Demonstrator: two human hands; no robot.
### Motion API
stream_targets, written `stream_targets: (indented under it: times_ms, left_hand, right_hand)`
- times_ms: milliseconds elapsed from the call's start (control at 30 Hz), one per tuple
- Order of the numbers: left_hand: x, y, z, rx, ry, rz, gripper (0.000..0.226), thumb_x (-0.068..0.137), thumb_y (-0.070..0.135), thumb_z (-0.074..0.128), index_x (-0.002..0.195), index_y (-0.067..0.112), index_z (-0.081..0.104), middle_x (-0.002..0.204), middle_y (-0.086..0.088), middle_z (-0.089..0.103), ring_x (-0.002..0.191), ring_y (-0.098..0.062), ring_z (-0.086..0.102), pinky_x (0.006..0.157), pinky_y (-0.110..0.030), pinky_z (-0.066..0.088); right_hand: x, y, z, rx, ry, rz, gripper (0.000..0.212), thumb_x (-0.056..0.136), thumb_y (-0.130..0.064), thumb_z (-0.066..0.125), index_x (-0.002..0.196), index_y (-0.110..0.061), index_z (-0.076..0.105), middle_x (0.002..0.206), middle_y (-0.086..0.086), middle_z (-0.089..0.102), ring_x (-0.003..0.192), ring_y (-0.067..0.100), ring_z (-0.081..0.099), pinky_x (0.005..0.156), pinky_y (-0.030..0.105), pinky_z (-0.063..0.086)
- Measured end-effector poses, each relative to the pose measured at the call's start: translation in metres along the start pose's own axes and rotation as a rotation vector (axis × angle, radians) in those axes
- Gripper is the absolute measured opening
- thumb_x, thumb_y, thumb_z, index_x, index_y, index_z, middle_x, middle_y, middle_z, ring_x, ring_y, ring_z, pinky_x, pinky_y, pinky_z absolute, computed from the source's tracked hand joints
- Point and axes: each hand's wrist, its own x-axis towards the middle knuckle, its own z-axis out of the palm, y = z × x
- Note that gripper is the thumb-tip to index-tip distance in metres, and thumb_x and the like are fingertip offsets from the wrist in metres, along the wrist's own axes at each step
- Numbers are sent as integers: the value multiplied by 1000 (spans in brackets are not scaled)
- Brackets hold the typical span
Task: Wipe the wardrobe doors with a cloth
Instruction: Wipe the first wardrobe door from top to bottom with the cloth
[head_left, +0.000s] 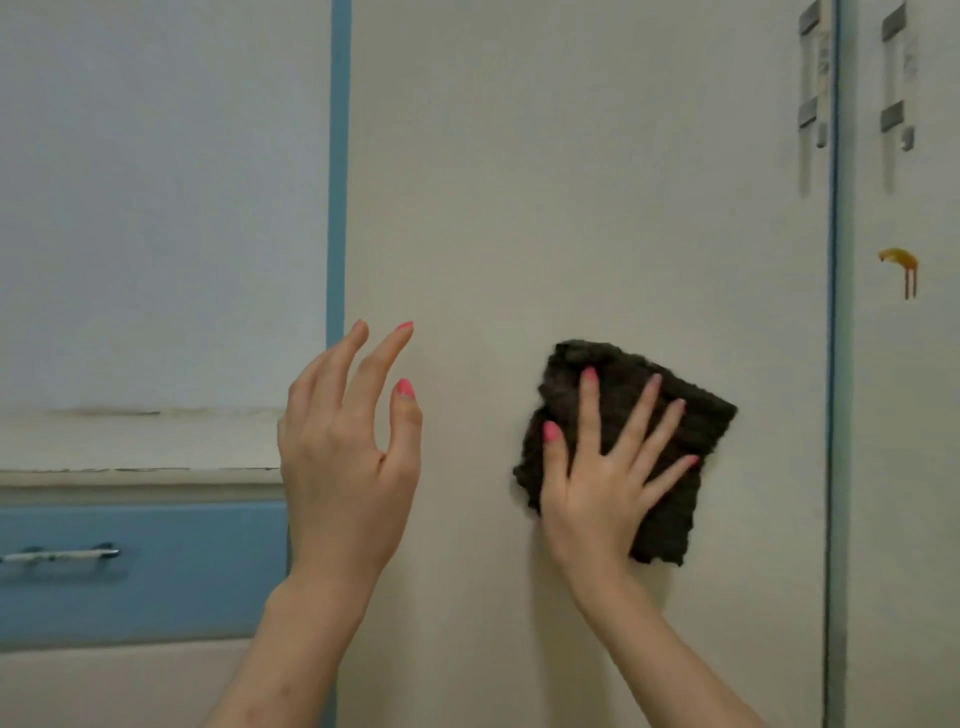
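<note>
Two hands up before one beige wardrobe door (571, 208). Right hand (602, 478) lies flat on one dark folded cloth (670, 431), five fingers spread, pressing it against the door's lower middle. Left hand (343, 452) is raised beside it, fingers loosely parted, holding nothing. A second door (904, 415) on the right carries one orange smear (901, 260). Two metal handles (808, 67), one per door. One blue drawer (140, 571), lower left.

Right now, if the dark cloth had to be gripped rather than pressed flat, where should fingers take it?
Probably the cloth's upper right corner, approached from the right: it lies bare beyond the right hand's spread fingers and is pinned flat against the wardrobe door.
</note>
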Motion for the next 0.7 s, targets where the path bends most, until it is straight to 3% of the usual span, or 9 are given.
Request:
stream_targets:
  times_ms: [100, 200, 300, 400, 433, 600, 700]
  left_hand:
    - [4, -5, 2, 27, 53, 12, 45, 89, 33, 35, 131, 31, 51, 139, -1, 49, 126, -22, 41, 104, -27, 26]
    - [4, -11, 2, 55, 69, 10, 46, 88, 31, 35, 131, 29, 51, 139, -2, 49, 126, -21, 41, 103, -23, 23]
    - [-1, -20, 0, 84, 57, -8, 46, 89, 31, 35, 133, 29, 50, 141, -4, 47, 129, -21, 38, 104, -25, 21]
    - [-10, -22, -4, 94, 74, -28, 45, 90, 27, 37, 133, 27, 50, 141, -4, 47, 129, -22, 39, 106, -26, 22]
    - [-13, -21, -4, 88, 81, -32, 45, 90, 28, 37, 133, 27, 50, 141, -4, 47, 129, -21, 38, 106, -26, 22]
    - [-25, -8, 5, 67, 97, -10, 43, 92, 30, 37, 132, 28, 50, 140, -4, 47, 129, -21, 38, 106, -25, 22]
    - [-30, 1, 13, 76, 90, -18, 43, 91, 27, 39, 133, 28, 50, 141, -2, 47, 131, -20, 37, 105, -23, 19]
  right_hand:
    - [-18, -73, 11, -5, -10, -272, 56, 93, -52, 34, 146, -37, 27, 155, 20, 18, 142, 44, 13, 106, 71, 9]
    - [-22, -124, 18, 13, -31, -378, 50, 100, -44, 20, 148, -30, 17, 155, 16, 21, 142, 42, 17, 104, 71, 14]
    - [-26, -138, 18, -13, -94, -419, 49, 102, -40, 16, 149, -29, 17, 157, 14, 18, 143, 40, 15, 105, 70, 14]
    - [-30, -132, 14, 41, -132, -446, 58, 102, -35, -9, 148, -34, 25, 157, 14, 17, 144, 38, 13, 108, 68, 8]
    - [-35, -128, 14, 36, -138, -458, 58, 101, -37, -9, 149, -33, 23, 157, 13, 16, 145, 37, 11, 109, 68, 8]
    - [-83, -102, 22, 17, -161, -458, 54, 101, -42, 17, 151, -21, 21, 159, 6, 10, 146, 32, 4, 109, 65, 12]
    - [-84, -91, 16, 26, -151, -500, 68, 95, -44, 26, 152, -18, 0, 158, 6, 3, 146, 29, 7, 109, 62, 13]
